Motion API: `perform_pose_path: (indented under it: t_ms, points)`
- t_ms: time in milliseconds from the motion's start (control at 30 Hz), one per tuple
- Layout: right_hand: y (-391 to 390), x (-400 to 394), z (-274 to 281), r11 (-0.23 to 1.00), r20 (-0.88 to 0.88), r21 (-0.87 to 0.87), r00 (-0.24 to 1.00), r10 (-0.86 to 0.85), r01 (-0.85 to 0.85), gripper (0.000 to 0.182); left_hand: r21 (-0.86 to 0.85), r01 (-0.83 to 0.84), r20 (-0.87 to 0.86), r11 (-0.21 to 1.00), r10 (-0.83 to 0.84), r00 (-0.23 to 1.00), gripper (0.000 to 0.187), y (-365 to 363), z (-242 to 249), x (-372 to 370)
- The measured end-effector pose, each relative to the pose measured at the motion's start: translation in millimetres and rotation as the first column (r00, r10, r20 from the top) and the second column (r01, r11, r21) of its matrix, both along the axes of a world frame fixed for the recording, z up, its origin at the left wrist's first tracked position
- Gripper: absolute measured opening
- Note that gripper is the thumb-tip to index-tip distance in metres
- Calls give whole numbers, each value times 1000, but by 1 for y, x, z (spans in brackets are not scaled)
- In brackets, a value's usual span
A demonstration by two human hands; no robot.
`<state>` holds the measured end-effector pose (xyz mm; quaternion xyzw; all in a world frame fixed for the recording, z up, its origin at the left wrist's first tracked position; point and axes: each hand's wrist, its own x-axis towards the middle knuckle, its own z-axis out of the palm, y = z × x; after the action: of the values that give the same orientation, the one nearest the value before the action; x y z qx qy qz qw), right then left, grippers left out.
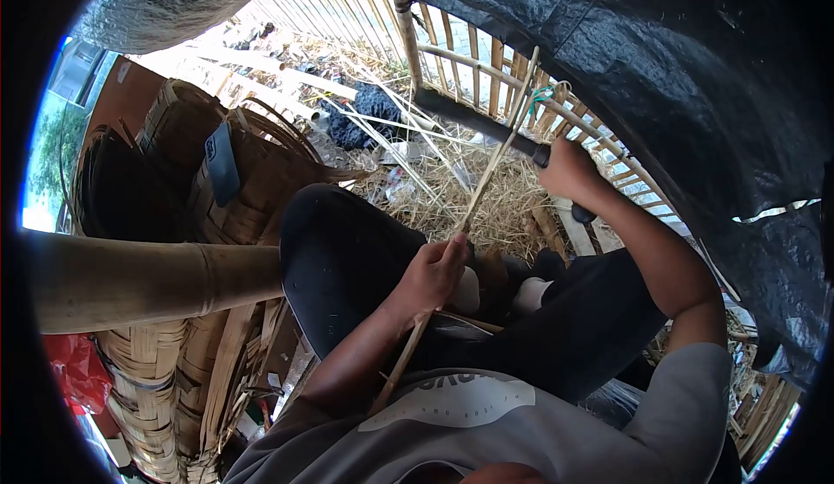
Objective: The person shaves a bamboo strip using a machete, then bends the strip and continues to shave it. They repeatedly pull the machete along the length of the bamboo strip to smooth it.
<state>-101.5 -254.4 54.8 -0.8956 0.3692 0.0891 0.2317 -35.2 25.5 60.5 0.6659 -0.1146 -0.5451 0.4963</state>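
My left hand (432, 274) is closed around a long, thin bamboo strip (492, 164), just above my lap. The strip slants from near my chest up and away to the right. My right hand (570, 174) grips the dark handle of a machete (473, 119), whose long blade points up and left. Near its far part, the strip crosses the blade in this view. The handle's lower end (583, 214) sticks out below my fist.
Woven bamboo baskets (156, 388) stand at my left, beside a thick bamboo pole (156, 280). A blue phone-like object (222, 164) rests on one basket. Shavings (434, 193) cover the ground ahead, before a slatted bamboo fence (478, 41). Black sheeting (695, 93) hangs at right.
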Motion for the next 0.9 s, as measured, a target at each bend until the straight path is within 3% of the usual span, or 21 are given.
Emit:
perform_pose_path:
  t_ms: [67, 133, 200, 333, 433, 467, 533, 633, 767, 900]
  points:
    - [37, 0, 12, 987, -22, 69, 989, 145, -143, 31, 43, -21, -45, 999, 23, 999, 46, 3, 7, -2]
    - [31, -3, -11, 985, 147, -52, 974, 170, -164, 30, 39, -19, -63, 999, 21, 998, 46, 3, 7, 0]
    - [9, 5, -2, 983, -32, 50, 983, 178, -177, 28, -10, -5, -69, 1000, 4, 998, 47, 5, 1, 1]
    - [-16, 8, -3, 999, -14, -33, 999, 29, -30, 30, -37, 14, 1, 999, -14, 1000, 48, 6, -2, 1]
    - [18, 1, -3, 990, 13, 126, 998, 67, -69, 31, -55, 3, 2, 998, -3, 1000, 50, -2, -4, -1]
    - [35, 1, -4, 985, -4, 104, 990, 142, -140, 30, -24, -1, -12, 1000, 0, 1000, 51, 0, -1, -1]
    - [35, 2, 13, 972, 16, 195, 991, 133, -133, 29, 38, 2, -42, 999, -1, 999, 52, 6, 8, 1]
    - [18, 5, 9, 980, -88, 88, 979, 186, -178, 27, 2, -51, -34, 999, 51, 998, 53, 5, -4, -1]
    - [10, 3, 1, 972, -98, 128, 972, 212, -199, 30, -56, -13, -74, 998, 9, 997, 53, 3, -13, 3]
    - [8, -4, -8, 976, -9, 44, 976, 216, -215, 23, -13, -12, -55, 1000, 11, 998, 52, -1, -5, -4]
